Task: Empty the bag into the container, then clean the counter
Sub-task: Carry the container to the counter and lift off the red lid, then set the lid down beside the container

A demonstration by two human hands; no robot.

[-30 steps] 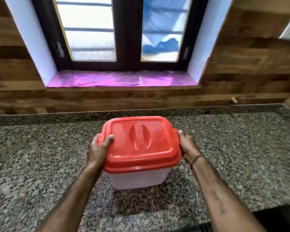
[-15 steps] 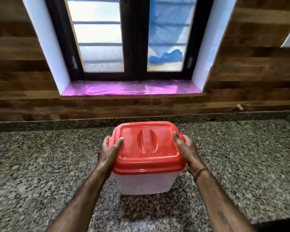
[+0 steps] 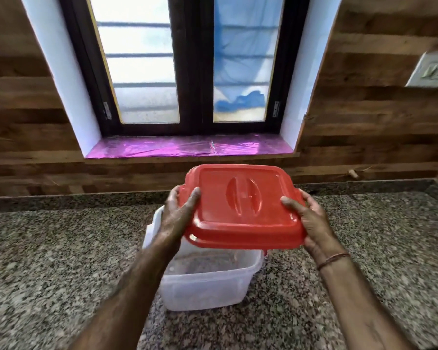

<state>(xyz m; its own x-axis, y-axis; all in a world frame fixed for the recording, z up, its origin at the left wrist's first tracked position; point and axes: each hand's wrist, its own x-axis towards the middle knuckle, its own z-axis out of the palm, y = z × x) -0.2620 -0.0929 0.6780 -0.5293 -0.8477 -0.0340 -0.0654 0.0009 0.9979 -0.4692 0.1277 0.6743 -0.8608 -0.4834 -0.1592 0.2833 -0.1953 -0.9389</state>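
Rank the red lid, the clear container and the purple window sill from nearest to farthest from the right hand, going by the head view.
1. Red lid: in the right hand grip, at the lid's right edge.
2. Clear container: on the counter, below and left.
3. Purple window sill: farthest, at the back.

txt: none legible | lid (image 3: 240,208): no readable mark | wall plate (image 3: 433,70): too blurred to read

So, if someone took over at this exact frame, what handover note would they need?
Left hand grips the red lid at its left edge; right hand grips its right edge.
The lid is held above the clear container, which stands open on the granite counter.
Done: lid off.
Left: set lid down, empty the bag (not in view) into the container, clean the counter.
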